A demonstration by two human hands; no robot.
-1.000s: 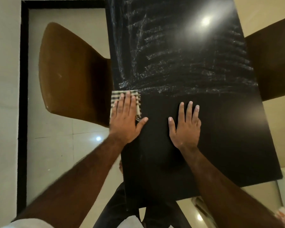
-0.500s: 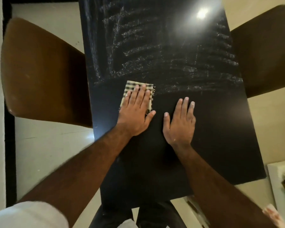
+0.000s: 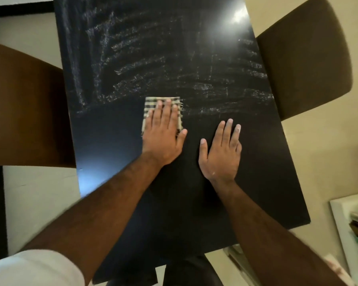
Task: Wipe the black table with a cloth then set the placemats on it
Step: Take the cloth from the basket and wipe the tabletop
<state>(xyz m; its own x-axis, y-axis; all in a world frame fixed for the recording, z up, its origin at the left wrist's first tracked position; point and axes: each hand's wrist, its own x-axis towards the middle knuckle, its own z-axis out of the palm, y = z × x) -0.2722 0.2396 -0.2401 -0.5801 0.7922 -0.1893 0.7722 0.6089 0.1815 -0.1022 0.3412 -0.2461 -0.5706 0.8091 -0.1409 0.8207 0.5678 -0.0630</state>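
A long black table (image 3: 256,172) fills the middle of the view; its far half shows pale wipe streaks, its near half looks dull and dark. A folded checked cloth (image 3: 151,103) lies on the table near the middle, at the edge of the streaked area. My left hand (image 3: 163,135) presses flat on the cloth with straight fingers. My right hand (image 3: 221,149) rests flat on the bare tabletop just right of it, fingers straight, holding nothing. No placemats are in view.
A brown chair (image 3: 25,112) stands close against the table's left side and a darker brown chair (image 3: 304,58) against its right side. A white surface with blurred items (image 3: 355,223) sits at the lower right. My dark trousers (image 3: 186,271) show below the near edge.
My left hand has slid the cloth to the right, from the table's left edge toward the middle. My right hand has stayed flat on the table.
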